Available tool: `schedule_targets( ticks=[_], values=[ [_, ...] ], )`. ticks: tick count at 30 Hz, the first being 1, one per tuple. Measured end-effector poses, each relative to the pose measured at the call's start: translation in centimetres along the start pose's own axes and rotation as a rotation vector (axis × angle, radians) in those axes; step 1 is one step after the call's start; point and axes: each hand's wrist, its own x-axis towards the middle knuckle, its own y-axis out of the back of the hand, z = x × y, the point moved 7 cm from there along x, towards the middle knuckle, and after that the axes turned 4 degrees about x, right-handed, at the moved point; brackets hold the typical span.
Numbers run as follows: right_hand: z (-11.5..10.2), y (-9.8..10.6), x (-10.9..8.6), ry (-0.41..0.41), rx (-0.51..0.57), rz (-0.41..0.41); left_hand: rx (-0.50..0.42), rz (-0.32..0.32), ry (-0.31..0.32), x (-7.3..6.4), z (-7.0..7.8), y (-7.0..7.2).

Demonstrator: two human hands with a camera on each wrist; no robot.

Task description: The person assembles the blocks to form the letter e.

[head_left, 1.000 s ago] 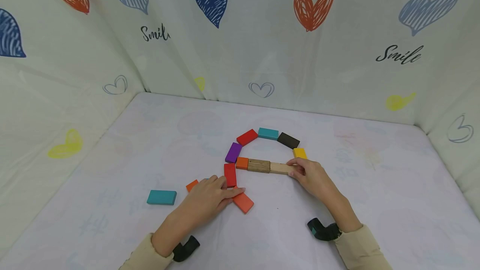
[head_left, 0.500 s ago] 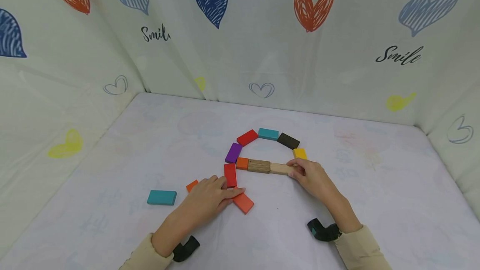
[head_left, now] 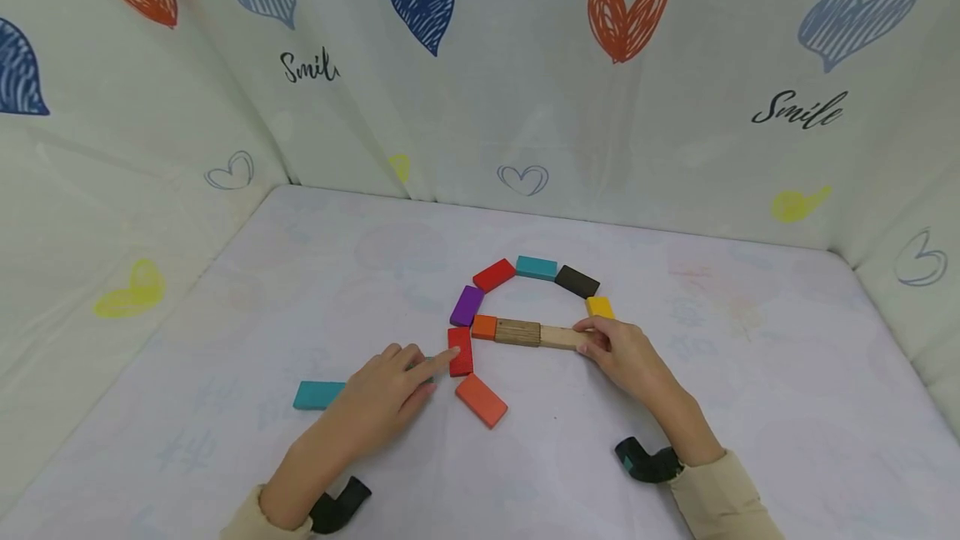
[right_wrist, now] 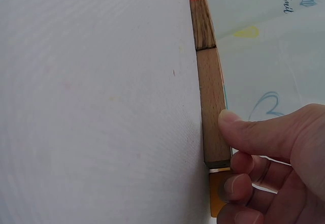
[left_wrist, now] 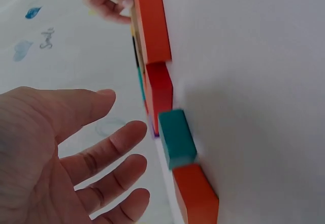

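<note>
My left hand [head_left: 386, 394] has its fingers extended, the index fingertip over or on the red block [head_left: 461, 362] in the head view; contact is unclear. Below that lies a tilted orange-red block [head_left: 482, 401]. The left wrist view shows my hand's fingers spread, with a teal block [left_wrist: 177, 140] and an orange block [left_wrist: 197, 196] nearby. My right hand [head_left: 618, 357] pinches a pale wooden block [head_left: 558, 337], thumb on its edge in the right wrist view. That block adjoins a darker grained wooden block [head_left: 517, 332], then an orange block [head_left: 484, 327].
An arc of purple [head_left: 467, 306], red [head_left: 494, 276], teal [head_left: 537, 267], black [head_left: 577, 281] and yellow [head_left: 600, 307] blocks curves behind the wooden row. Another teal block [head_left: 317, 395] lies left, partly behind my left hand. A printed cloth hangs behind the white table [head_left: 570, 473].
My left hand has moved left off the orange-red block, its index fingertip now at the red block. The small orange block beside it has become hidden. My right hand has stayed put.
</note>
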Motion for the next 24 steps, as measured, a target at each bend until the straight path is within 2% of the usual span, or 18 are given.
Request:
schedule_targets(
  ticks=[7, 15, 18, 24],
  values=[
    [-0.1, 0.0, 0.0, -0.004, -0.004, 0.002, -0.07, 0.051, 0.068, -1.4, -2.0, 1.2],
    [-0.1, 0.0, 0.0, -0.006, 0.0, -0.002, -0.077, 0.154, 0.073, -3.9, -4.3, 2.3],
    [-0.1, 0.0, 0.0, -0.002, -0.002, -0.001, -0.074, 0.173, 0.122, -4.8, -5.3, 2.4],
    [-0.1, 0.0, 0.0, 0.005, 0.001, 0.0, -0.055, 0.167, 0.276, -6.1, -7.1, 2.4]
  ],
)
